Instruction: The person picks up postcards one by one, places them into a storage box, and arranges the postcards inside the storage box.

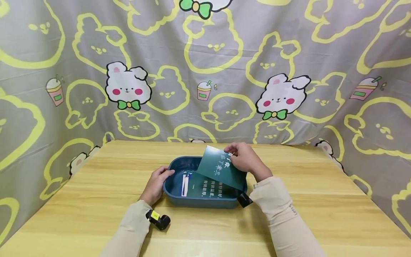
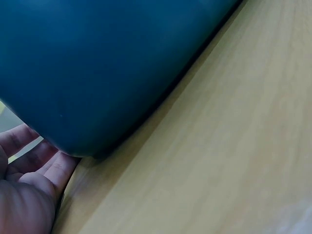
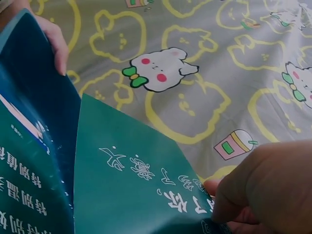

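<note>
A dark blue oval basin (image 1: 205, 202) stands on the table. My left hand (image 1: 156, 182) holds its left end, thumb at the rim and fingers along the outer wall; the left wrist view shows those fingers against the basin's side (image 2: 107, 73). My right hand (image 1: 246, 157) pinches the edge of a green card (image 3: 122, 180) with white writing, tilted up over the basin's right part. Under it in the basin lies another green printed sheet (image 1: 199, 186), partly hidden by the raised card. At its left is a small white and blue piece (image 1: 184, 185).
The wooden table (image 1: 96, 200) reaches back to a grey curtain (image 1: 179, 117) printed with yellow outlines and white rabbits, which also hangs at both sides. Black wrist cameras (image 1: 160, 220) sit on both sleeves, the right one close to the basin's front right corner.
</note>
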A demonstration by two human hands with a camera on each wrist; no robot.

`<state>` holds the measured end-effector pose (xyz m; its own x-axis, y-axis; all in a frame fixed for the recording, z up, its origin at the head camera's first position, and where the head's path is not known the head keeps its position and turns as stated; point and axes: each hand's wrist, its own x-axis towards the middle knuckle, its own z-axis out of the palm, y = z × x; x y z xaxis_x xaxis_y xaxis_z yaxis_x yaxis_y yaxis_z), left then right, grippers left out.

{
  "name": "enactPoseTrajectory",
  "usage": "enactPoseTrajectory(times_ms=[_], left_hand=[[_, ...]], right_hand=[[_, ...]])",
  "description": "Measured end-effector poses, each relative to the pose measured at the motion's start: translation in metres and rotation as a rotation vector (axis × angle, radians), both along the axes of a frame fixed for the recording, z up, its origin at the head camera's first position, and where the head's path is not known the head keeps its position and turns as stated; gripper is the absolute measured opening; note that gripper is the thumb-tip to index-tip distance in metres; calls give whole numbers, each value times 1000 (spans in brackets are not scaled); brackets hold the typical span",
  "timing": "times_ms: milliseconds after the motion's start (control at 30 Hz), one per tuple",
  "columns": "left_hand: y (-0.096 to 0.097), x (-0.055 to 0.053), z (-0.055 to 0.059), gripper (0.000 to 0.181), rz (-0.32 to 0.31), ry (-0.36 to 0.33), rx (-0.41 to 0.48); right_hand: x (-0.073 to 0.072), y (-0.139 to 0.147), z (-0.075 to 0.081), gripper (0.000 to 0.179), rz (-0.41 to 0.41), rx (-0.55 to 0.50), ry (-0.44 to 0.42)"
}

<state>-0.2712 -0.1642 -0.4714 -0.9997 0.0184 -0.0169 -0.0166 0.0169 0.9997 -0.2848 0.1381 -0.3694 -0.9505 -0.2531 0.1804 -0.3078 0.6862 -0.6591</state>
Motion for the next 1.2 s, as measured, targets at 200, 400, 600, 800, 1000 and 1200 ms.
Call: enactPoseTrajectory(times_ms=[200, 400, 600, 800, 1000, 1200], left_hand=[[1, -2, 2, 38, 0, 4, -16], [2, -2, 3, 37, -11, 7, 4], [1, -3, 2, 37, -16, 9, 11], [-1, -2, 0, 38, -7, 3, 4], [-1, -1, -1, 37, -2, -1, 3], [-1, 0, 0, 38, -3, 14, 8]], right_hand=[[-2, -3, -5, 30, 49, -24, -16], [-5, -1, -11, 35, 146, 45, -27], [-8, -1, -16, 38, 259, 91, -25], [-10, -7, -23, 38, 301, 134, -20], [-10, -12, -27, 32, 286, 146, -37], [-11, -16, -31, 28, 264, 166, -52]])
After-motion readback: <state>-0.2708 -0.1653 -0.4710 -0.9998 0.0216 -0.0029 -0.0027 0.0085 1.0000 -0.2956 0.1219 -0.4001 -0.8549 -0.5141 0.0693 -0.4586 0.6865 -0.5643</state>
